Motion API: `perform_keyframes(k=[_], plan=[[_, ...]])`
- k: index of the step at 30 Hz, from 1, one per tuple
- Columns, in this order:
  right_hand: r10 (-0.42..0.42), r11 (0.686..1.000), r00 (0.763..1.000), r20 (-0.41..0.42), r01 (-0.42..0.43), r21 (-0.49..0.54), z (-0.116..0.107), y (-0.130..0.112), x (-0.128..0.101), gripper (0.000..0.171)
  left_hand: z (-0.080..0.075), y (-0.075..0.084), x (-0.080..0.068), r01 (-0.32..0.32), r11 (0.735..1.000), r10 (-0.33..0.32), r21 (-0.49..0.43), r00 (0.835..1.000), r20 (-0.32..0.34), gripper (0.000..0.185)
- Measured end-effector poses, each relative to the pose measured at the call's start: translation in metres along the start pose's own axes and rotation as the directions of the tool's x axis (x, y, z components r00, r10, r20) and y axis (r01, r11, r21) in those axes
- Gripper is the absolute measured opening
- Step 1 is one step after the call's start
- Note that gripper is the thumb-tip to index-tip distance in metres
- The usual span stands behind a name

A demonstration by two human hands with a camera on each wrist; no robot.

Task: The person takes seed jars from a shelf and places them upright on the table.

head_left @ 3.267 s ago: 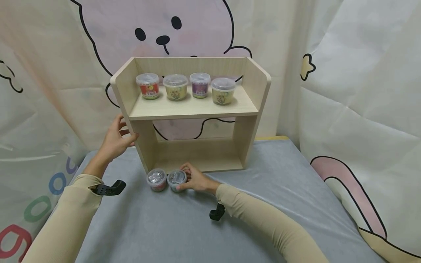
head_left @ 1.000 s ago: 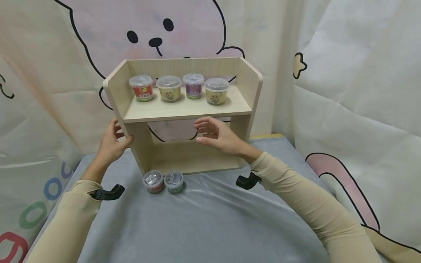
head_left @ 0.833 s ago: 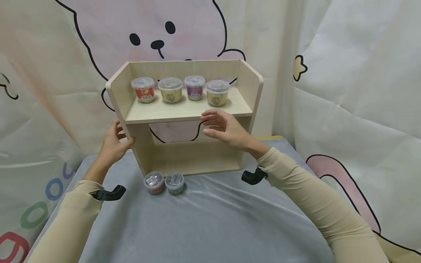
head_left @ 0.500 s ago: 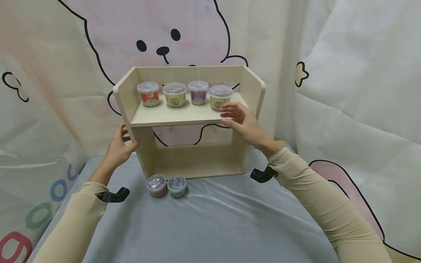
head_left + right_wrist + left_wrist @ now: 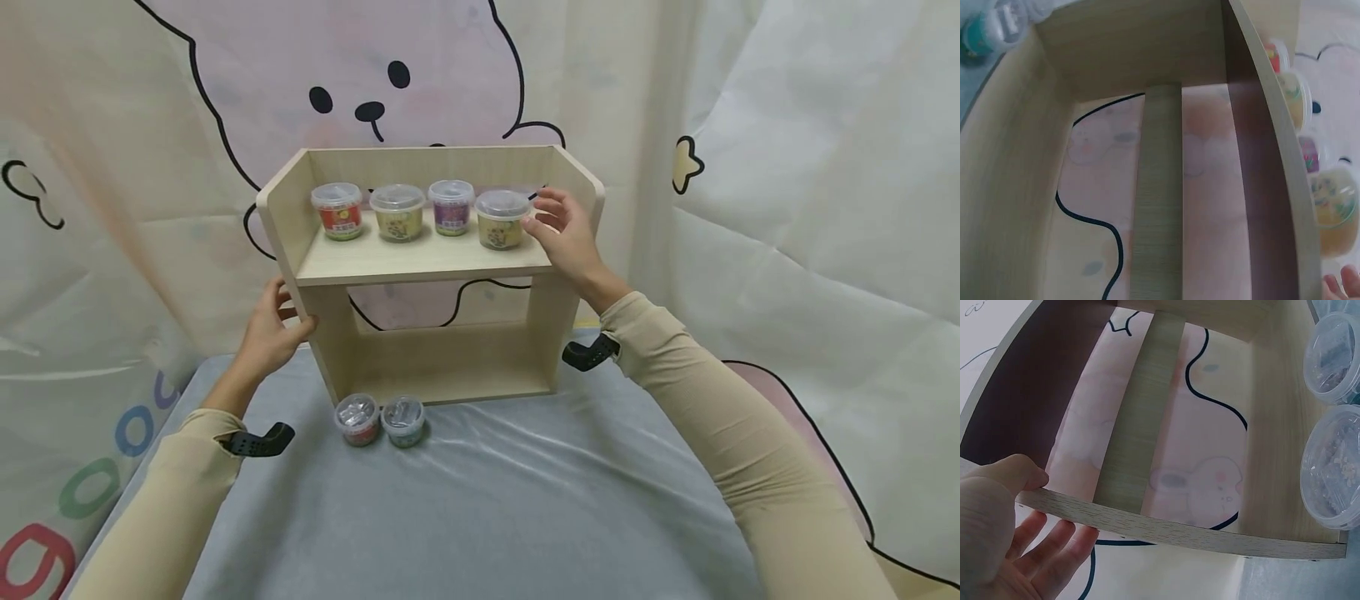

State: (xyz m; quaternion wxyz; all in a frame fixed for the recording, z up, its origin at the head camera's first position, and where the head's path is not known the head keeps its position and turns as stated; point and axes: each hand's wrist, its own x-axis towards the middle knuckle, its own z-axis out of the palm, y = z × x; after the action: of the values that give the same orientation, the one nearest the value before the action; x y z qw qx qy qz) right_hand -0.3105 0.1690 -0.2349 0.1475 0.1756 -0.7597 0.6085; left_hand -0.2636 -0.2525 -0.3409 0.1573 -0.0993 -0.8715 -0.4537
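My left hand (image 5: 272, 332) grips the left side panel of a small wooden two-tier shelf (image 5: 405, 263). In the left wrist view, the thumb (image 5: 1019, 472) lies on the panel's inner side and the fingers on its outer side. Beside the rightmost yellow-labelled lidded cup (image 5: 501, 232), my right hand (image 5: 572, 237) is raised with loosely bent fingers. Its thumb is close to the cup; contact cannot be told. Left of that cup stand a purple-labelled cup (image 5: 452, 218), another yellow-labelled cup (image 5: 399, 223) and a red-labelled cup (image 5: 341, 220), all on the upper tier.
Two clear-lidded tubs, one reddish (image 5: 357, 421) and one greenish (image 5: 403, 423), sit side by side before the shelf's front left. A grey-blue cloth (image 5: 480, 500) covers the table. A printed curtain (image 5: 645, 100) hangs behind and at both sides.
My right hand let go of the greenish tub, rose past the shelf's opening and came to the right of the rightmost yellow-labelled cup. The left hand kept its grip.
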Motion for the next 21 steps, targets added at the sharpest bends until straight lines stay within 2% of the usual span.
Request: perform_keyframes(k=[2, 5, 10, 15, 21], plan=[[0.042, 0.999, 0.999, 0.011, -0.042, 0.012, 0.000, 0.003, 0.006, 0.059, 0.001, -0.001, 0.001, -0.002, 1.000, 0.002, -0.004, 1.000, 0.007, 0.078], [0.109, 0.986, 0.992, 0.065, -0.116, 0.121, 0.000, 0.007, 0.017, 0.062, 0.003, -0.002, 0.004, -0.010, 1.000, 0.010, -0.008, 1.000, 0.015, 0.078], [0.176, 0.925, 0.966, 0.192, -0.229, 0.303, -0.002, 0.009, 0.031, 0.067, 0.003, -0.003, 0.005, -0.015, 1.000, 0.015, 0.006, 1.000, 0.017, 0.078], [0.199, 0.908, 0.940, 0.276, -0.283, 0.310, -0.006, 0.009, 0.036, 0.072, 0.002, -0.001, 0.005, -0.007, 1.000, 0.007, 0.012, 1.000, 0.009, 0.078], [0.216, 0.907, 0.930, 0.298, -0.304, 0.292, -0.002, 0.010, 0.036, 0.076, 0.000, -0.002, 0.003, 0.000, 1.000, 0.000, 0.004, 1.000, 0.011, 0.079]])
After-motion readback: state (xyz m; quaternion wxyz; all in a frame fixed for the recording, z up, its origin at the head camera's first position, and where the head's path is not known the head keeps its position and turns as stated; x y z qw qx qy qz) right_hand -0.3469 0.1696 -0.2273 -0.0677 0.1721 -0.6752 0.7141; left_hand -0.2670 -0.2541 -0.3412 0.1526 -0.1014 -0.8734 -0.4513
